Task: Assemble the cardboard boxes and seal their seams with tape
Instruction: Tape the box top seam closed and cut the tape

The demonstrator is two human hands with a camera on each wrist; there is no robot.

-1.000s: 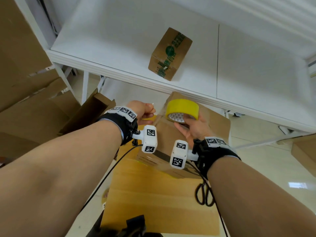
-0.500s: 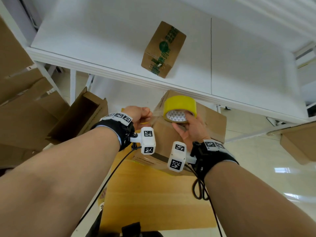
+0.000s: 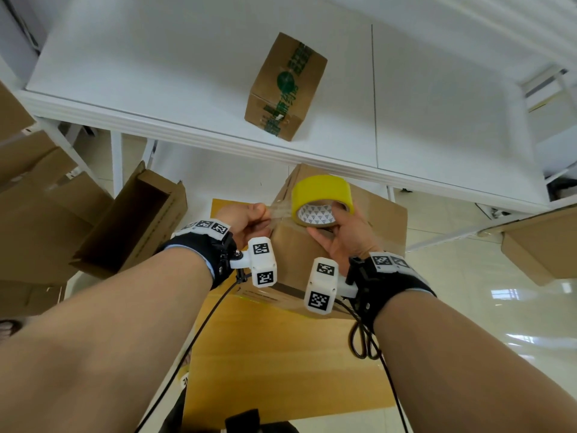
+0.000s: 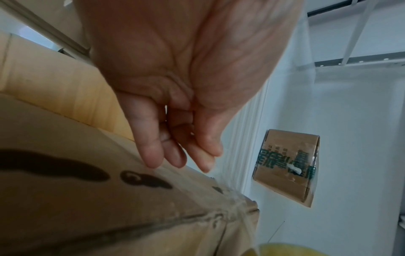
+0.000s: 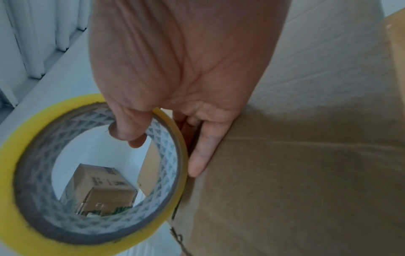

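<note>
A brown cardboard box (image 3: 371,226) stands on a flat cardboard sheet (image 3: 281,354) below the white table. My right hand (image 3: 340,235) grips a yellow tape roll (image 3: 321,195) over the box's top left corner, one finger hooked inside the patterned core (image 5: 157,138) and the others (image 5: 201,155) outside against the box. My left hand (image 3: 249,218), fingers curled, pinches the end of a clear tape strip (image 3: 278,214) that runs from the roll across the box's corner. In the left wrist view the fingertips (image 4: 153,155) sit at the box's edge (image 4: 109,199).
A small sealed box with green printed tape (image 3: 285,85) lies on the white table (image 3: 156,89). An open cardboard box (image 3: 134,223) leans at the left beside stacked cardboard (image 3: 37,220). Another box (image 3: 543,242) sits at the right on the glossy floor.
The roll and both hands have sunk a little toward the box's top corner. A short clear strip now shows stretched between my left hand and the roll.
</note>
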